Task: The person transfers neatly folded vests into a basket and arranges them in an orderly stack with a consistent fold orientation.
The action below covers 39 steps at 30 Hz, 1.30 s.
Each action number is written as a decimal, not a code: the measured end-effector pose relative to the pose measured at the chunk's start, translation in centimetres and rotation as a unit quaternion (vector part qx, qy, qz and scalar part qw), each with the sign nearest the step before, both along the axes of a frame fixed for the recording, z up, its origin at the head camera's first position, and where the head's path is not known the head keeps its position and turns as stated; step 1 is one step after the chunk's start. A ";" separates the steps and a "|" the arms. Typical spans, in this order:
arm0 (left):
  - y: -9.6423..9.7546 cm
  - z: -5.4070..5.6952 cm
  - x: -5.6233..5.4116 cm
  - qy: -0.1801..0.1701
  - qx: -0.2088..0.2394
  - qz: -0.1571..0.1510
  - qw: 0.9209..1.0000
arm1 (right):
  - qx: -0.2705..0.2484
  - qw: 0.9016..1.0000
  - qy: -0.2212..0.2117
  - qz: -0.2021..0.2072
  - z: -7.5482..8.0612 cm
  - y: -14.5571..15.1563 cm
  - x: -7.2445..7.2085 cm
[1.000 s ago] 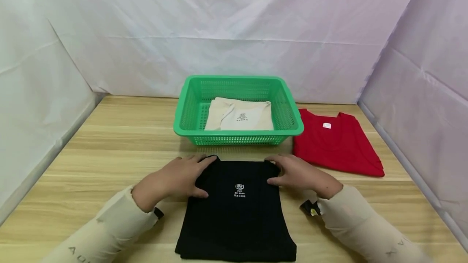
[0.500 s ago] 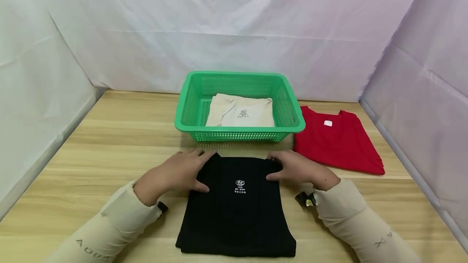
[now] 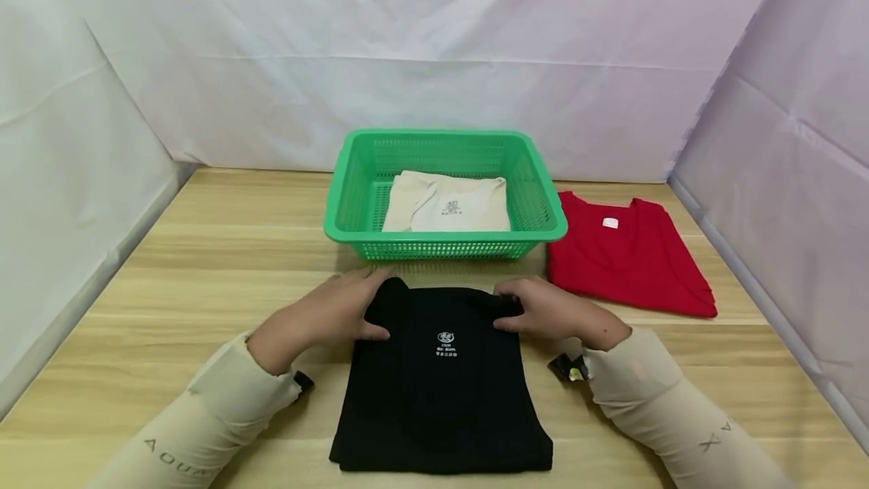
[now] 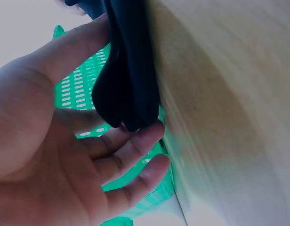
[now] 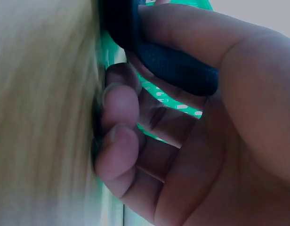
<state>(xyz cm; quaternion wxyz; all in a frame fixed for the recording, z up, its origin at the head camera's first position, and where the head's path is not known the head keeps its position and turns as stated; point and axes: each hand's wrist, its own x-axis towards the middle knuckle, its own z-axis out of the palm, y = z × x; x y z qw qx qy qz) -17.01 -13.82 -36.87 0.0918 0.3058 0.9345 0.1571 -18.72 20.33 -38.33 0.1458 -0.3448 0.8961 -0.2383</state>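
Observation:
A black folded tank top [image 3: 448, 398] with a small white print lies flat at the near middle of the table, its shoulder end lifted slightly. At its far left corner my left hand [image 3: 336, 312] grips the cloth, thumb on top and fingers beneath the edge. In the left wrist view, folded layers of the tank top [image 4: 128, 70] hang between thumb and fingers. My right hand [image 3: 553, 312] holds the far right corner. Its fingers [image 5: 119, 110] are curled under the cloth near the tabletop, and the thumb presses from above.
Beyond the tank top stands a green perforated basket [image 3: 444, 250] with folded cream clothing [image 3: 448, 202] inside. A red folded tank top [image 3: 627, 259] lies to the basket's right. White cloth walls [image 3: 434, 59] enclose the wooden table [image 3: 224, 247] at the back and sides.
Both hands have closed further on the black tank top's far corners, and those corners now rise and bunch slightly. The view has shifted a little; the basket and red tank top stay put.

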 end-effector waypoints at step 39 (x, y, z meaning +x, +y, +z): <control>0.5 0.3 -0.3 -0.049 0.070 0.014 0.996 | 0.012 1.000 0.004 0.016 0.2 -0.1 0.4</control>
